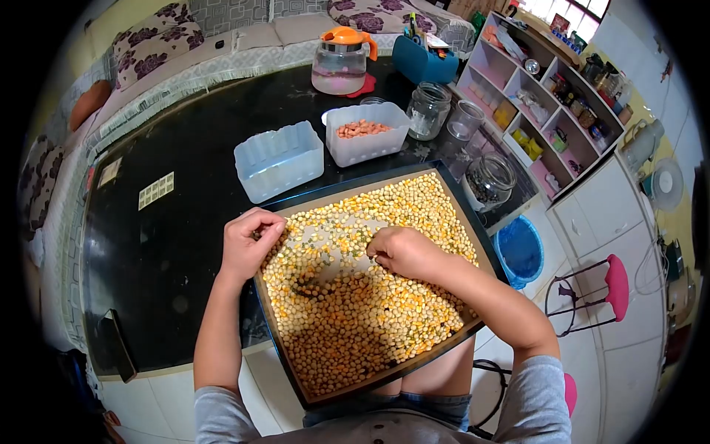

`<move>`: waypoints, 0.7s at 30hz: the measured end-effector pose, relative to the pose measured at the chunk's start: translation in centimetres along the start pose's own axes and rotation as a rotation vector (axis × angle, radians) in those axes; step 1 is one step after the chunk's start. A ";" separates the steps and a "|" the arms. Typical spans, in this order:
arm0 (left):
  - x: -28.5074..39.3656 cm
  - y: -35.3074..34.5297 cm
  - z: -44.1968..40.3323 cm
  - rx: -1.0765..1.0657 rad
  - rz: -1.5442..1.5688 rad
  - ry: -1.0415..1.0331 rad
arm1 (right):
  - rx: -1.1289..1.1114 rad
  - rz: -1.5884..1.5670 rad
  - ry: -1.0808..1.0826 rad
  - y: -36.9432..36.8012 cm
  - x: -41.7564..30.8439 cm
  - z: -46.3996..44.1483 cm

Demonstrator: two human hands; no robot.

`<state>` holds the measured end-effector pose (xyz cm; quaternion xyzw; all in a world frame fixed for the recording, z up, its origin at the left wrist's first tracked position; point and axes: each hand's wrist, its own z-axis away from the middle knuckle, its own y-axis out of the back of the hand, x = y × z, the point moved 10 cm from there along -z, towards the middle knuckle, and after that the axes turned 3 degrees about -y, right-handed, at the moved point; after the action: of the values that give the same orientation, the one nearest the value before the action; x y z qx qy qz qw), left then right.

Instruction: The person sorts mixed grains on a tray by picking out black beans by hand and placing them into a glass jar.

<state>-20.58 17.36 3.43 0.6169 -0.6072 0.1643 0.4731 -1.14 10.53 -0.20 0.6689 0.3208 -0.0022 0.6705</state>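
Observation:
A shallow tray (307, 396) with a dark rim is tilted across the table's front edge and my lap. It holds a layer of mixed kernels (333, 325): pale round beans, yellow-orange corn kernels and small green beans. My left hand (250, 238) is at the tray's upper left edge, thumb and fingers curled together; whatever they hold is hidden. Over the middle of the tray, my right hand (405, 253) reaches down with its fingertips pinched among the kernels, beside a thinly covered patch. Anything between those fingertips is too small to make out.
Beyond the tray stand an empty plastic container (279, 159), another container (366, 152) of reddish nuts, glass jars (429, 111) and an orange-lidded pitcher (339, 66). A phone (118, 344) lies at the table's left edge. A blue bin (519, 251) and pink stool (615, 288) are right.

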 end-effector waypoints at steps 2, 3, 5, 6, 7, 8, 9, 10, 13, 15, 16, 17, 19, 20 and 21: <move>-0.1 0.0 0.0 -0.005 -0.003 0.001 | -0.006 0.009 -0.005 0.1 -0.3 0.0; -0.1 0.0 0.0 -0.004 -0.004 -0.007 | -0.012 0.017 -0.009 0.1 -0.4 0.0; 0.0 0.0 0.0 -0.003 -0.006 -0.015 | 0.007 0.026 0.014 0.1 -0.8 -0.2; 0.0 0.0 0.0 -0.001 -0.005 -0.016 | 0.026 0.033 0.036 0.2 -1.1 -0.2; 0.0 0.0 0.0 -0.001 -0.005 -0.016 | 0.026 0.034 0.035 0.0 -1.1 -0.3; 0.1 0.0 0.0 -0.001 -0.004 -0.017 | 0.029 0.046 0.050 -0.2 -1.1 -0.4; 0.0 0.0 0.0 0.001 -0.003 -0.014 | 0.032 0.057 0.065 -0.3 -1.2 -0.4; 0.0 0.0 0.0 0.002 -0.003 -0.010 | 0.033 0.057 0.065 -0.4 -1.3 -0.4; 0.1 0.0 0.0 -0.003 -0.014 -0.002 | 0.046 0.105 0.055 -0.4 -1.3 -0.4; 0.2 0.1 0.0 0.000 -0.026 -0.006 | 0.090 0.107 0.064 0.2 -1.5 -0.2; 0.1 0.1 0.0 0.001 -0.035 -0.009 | 0.093 0.111 0.061 0.6 -1.6 -0.1; 0.2 -0.1 0.0 -0.003 -0.027 -0.014 | 0.122 0.050 0.046 1.7 -1.5 0.1; -0.1 0.0 0.0 0.010 -0.002 0.029 | 0.180 -0.007 -0.003 4.4 -1.4 0.6; 0.1 0.0 -0.1 0.012 0.002 0.029 | 0.241 -0.004 -0.011 5.8 -1.0 1.1; -0.1 -0.1 0.0 0.008 0.007 0.023 | 0.335 0.020 -0.024 7.7 -0.3 1.7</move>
<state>-20.52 17.41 3.37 0.6146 -0.6033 0.1756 0.4769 2.65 9.65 6.66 0.7743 0.3014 -0.0569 0.5535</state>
